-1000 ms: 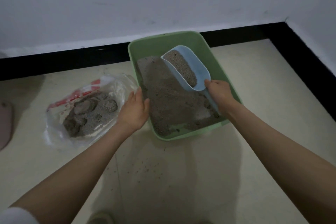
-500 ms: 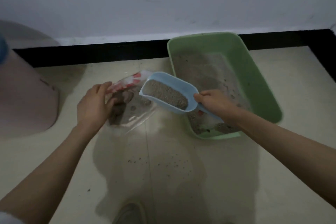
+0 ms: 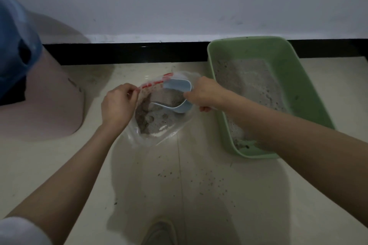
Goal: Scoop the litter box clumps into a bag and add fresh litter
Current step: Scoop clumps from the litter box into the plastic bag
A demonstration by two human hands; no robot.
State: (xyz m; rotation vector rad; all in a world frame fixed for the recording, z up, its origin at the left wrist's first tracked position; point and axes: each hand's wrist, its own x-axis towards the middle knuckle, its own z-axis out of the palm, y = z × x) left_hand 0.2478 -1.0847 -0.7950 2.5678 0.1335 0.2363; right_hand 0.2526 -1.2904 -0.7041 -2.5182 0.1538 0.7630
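We're counting one of each as we're sweeping left to right: one pink domed container (image 3: pixel 45 109) with a blue lid (image 3: pixel 18 49) at the far left, one clear bag (image 3: pixel 159 117), one pale blue scoop (image 3: pixel 177 93), one green litter box (image 3: pixel 278 89), and two hands working.

The left hand (image 3: pixel 117 105) is pinching the bag's red-printed edge (image 3: pixel 157 82) between thumb and fingertips, lifting the mouth open. Just beside it, the right hand (image 3: pixel 205 93) is clenching round the scoop's handle, and the scoop is sitting tilted inside the bag's mouth, litter sliding off onto the grey clumps (image 3: pixel 155 117) piled in there. The litter box is lying on the floor to the right, against the black skirting (image 3: pixel 127 51), grey litter (image 3: pixel 251 85) spread across its bottom.

Half a second ago the scoop was hanging level and loaded between box and bag; now it's tipped in, and the left hand has gone from the bag's near side to that printed edge.

Loose grains (image 3: pixel 207 181) are lying scattered on the cream floor (image 3: pixel 79 165) in front. The right forearm is crossing the box's near corner, hiding part of it. A shoe (image 3: pixel 159 232) is peeking in at the bottom edge, a white sleeve (image 3: pixel 18 230) at the lower left.
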